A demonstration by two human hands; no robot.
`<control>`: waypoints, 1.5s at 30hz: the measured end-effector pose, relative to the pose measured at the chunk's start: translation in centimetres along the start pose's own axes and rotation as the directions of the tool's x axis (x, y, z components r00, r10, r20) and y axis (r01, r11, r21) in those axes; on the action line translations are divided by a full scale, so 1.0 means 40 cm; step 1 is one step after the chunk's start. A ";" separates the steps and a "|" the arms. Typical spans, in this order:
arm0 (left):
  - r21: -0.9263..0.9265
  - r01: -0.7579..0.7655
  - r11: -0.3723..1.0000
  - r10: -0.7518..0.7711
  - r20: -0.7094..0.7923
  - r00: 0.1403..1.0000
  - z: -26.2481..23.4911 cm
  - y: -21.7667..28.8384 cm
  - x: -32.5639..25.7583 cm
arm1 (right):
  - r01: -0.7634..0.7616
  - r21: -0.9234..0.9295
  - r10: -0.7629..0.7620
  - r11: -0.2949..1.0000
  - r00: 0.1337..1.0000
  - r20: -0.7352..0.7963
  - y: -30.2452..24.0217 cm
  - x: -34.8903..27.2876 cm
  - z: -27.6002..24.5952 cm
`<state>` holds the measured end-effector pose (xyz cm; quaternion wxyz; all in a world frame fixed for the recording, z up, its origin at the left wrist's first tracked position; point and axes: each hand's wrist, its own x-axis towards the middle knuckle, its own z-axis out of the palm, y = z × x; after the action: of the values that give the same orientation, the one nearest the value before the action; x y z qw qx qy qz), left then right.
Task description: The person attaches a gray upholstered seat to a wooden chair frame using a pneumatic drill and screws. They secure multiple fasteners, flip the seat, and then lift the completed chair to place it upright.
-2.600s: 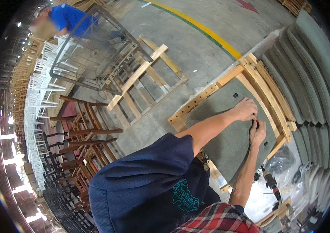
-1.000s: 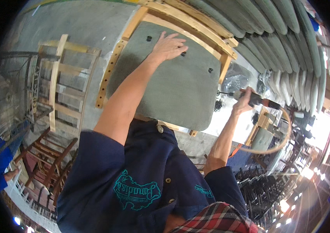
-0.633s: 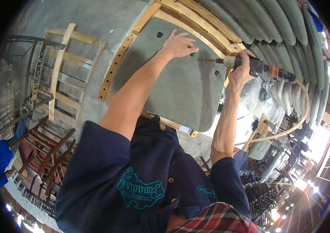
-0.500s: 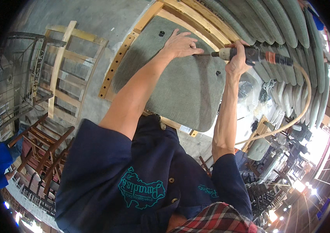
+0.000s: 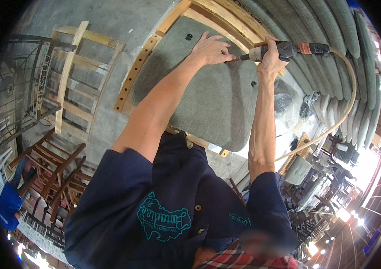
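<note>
A grey-green upholstered chair panel [image 5: 204, 101] lies in a wooden frame in front of me. My left hand [image 5: 209, 50] rests on its far part with the fingers spread, and its thumb is beside the tip of the driver bit. In my right hand [image 5: 269, 62] is an air screwdriver [image 5: 257, 54], held nearly level with its bit pointing left at the panel. What lies right under the bit tip is too small to make out. One small black fitting [image 5: 189, 36] sits left of my left hand, another [image 5: 253, 84] near the panel's right edge.
Wooden rails [image 5: 136, 74] border the panel. Many similar grey-green cushions [image 5: 316, 31] are stacked at the far right. A pale air hose [image 5: 354, 96] loops down from the tool. Left are a wooden pallet [image 5: 78, 80], brown chair frames [image 5: 53, 168] and a person in blue [image 5: 9, 204].
My right hand has moved the screwdriver slightly left and farther away, tilting it so the bit slopes down to my left thumb. My left hand has shifted only slightly.
</note>
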<state>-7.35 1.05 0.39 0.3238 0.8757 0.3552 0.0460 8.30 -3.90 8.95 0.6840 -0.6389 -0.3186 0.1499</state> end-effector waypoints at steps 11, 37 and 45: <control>0.027 -0.018 0.999 0.018 -0.008 1.000 0.008 -0.007 0.006 | -0.023 -0.014 0.024 1.000 1.000 0.011 -0.017 -0.011 0.004; -0.033 -0.004 0.999 0.006 0.049 0.999 0.003 -0.011 0.010 | 0.064 -0.135 -0.060 0.989 0.997 0.038 -0.018 -0.064 0.091; -0.060 0.030 0.998 -0.027 0.046 0.999 0.011 -0.015 0.018 | 0.074 -0.073 -0.072 0.995 0.997 0.029 -0.042 -0.063 0.095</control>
<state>-7.06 1.62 -0.42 0.3587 0.8613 0.3586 0.0323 3.69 -2.73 9.89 0.6609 -0.6495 -0.3559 0.1212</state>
